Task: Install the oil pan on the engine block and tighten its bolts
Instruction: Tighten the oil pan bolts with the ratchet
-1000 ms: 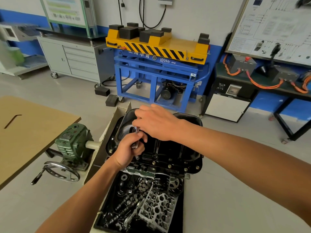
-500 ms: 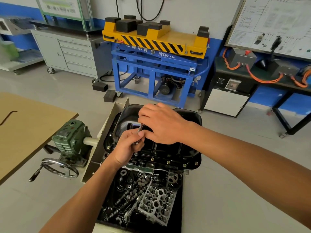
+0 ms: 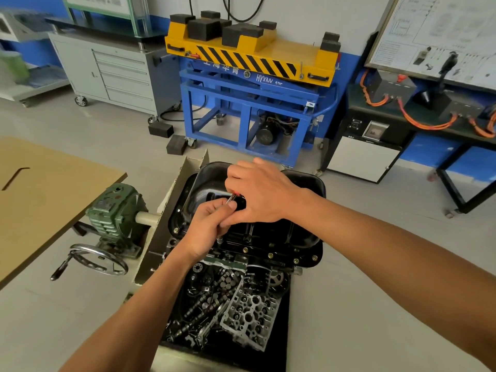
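Black oil pan point(image 3: 300, 237) sits on the engine block point(image 3: 174, 244), with bolts point(image 3: 270, 255) showing along its near flange. Left hand point(image 3: 206, 226) grasps the shaft of a small driver point(image 3: 231, 198), its tip down at the near-left corner of the flange; right hand point(image 3: 260, 194) pinches the top end. The risk as I read it: the driver looks tilted, so it could slip off the bolt head or start a thread crooked. A fumbled bolt would drop into the tray point(image 3: 281, 345) of loose parts below.

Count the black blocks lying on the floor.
2. One block sits near the grey cabinet; the other block by the blue stand wheel. Others may hide behind the stand.
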